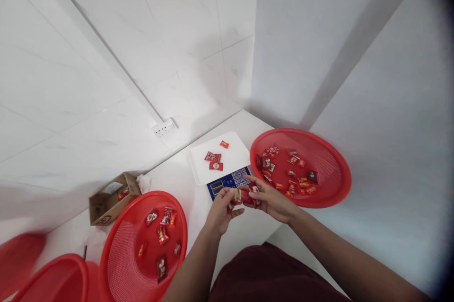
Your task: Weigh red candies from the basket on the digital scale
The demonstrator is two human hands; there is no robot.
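Both my hands meet in front of a digital scale (198, 162) with a white pan and a blue keypad. My left hand (224, 209) pinches a small gold-and-red wrapped candy (238, 195) between thumb and fingers. Several red wrapped candies (250, 196) are gathered in my right hand (271, 200), its fingers curled around them, partly hiding them. On the scale pan lie a few red packets (213, 156) and a small red one (224, 144) farther back. Part of the keypad is hidden behind my hands.
Right of the scale stands a red mesh basket (342, 169) with several wrapped candies. Another red basket (118, 245) with candies is at the left. An open cardboard box (102, 207) sits against the tiled wall, below a power outlet (164, 128). More red baskets (53, 278) are at lower left.
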